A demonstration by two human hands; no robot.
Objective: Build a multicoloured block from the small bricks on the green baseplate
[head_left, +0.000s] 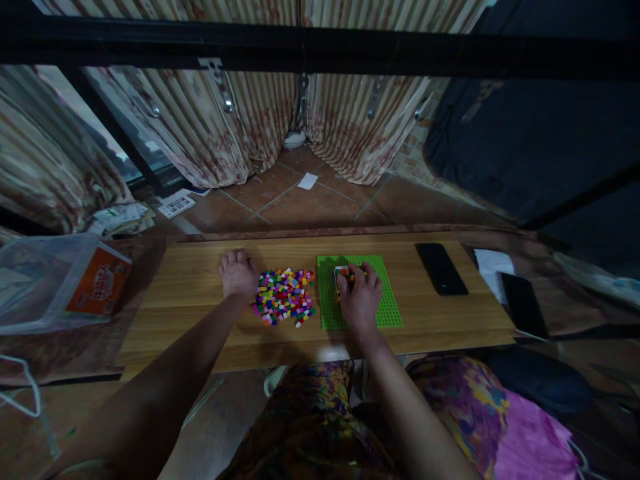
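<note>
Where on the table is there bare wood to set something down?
The table's left end, left of the left hand; also the strip between the green baseplate and black phone. Crowded: the middle, where loose bricks fill most of the gap from that hand to the baseplate, and the right hand over the baseplate.

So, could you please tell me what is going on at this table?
A person is working with small colorful bricks at a wooden table. The right hand is at a small brick structure on the green baseplate, partly hiding it, so its grip is unclear. The left hand rests on the table, beside the loose bricks. A black phone lies to the right of the baseplate.
</note>
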